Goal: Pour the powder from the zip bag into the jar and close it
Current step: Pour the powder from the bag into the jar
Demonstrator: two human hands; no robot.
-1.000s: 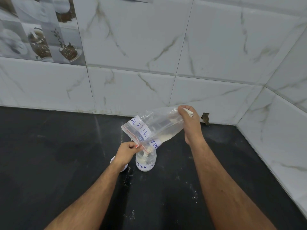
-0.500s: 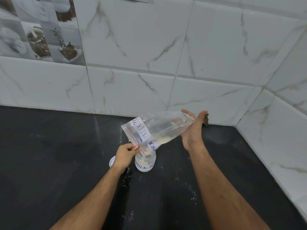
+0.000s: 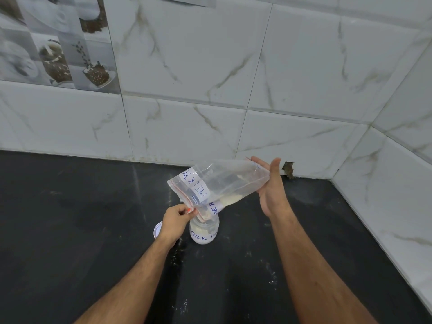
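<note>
Pouring is the step in hand, seen from the head camera. The bag (image 3: 219, 185) is tilted with its mouth down into the open jar (image 3: 204, 232), which stands upright on the dark worktop (image 3: 70, 230) near the tiled wall (image 3: 210, 66). A little powder (image 3: 231, 198) lies along the bag's lower fold just above the mouth, and the jar already holds some, so the pour looks nearly done.

The left hand (image 3: 174, 224) pinches the bag's zip edge between thumb and fingers, just beside the jar's neck, steering the mouth over it. The right hand (image 3: 271, 190) is spread flat, palm toward the bag's raised bottom corner, touching or almost touching it; which one is hard to tell. It grips nothing.

The lid (image 3: 157, 230) lies on the worktop just left of the jar, partly hidden behind the left hand. Specks of powder dot the worktop near the jar.

The next move probably calls for tapping or lifting the raised end to slide the last powder down, keeping the mouth inside the neck, then fetching the lid.
</note>
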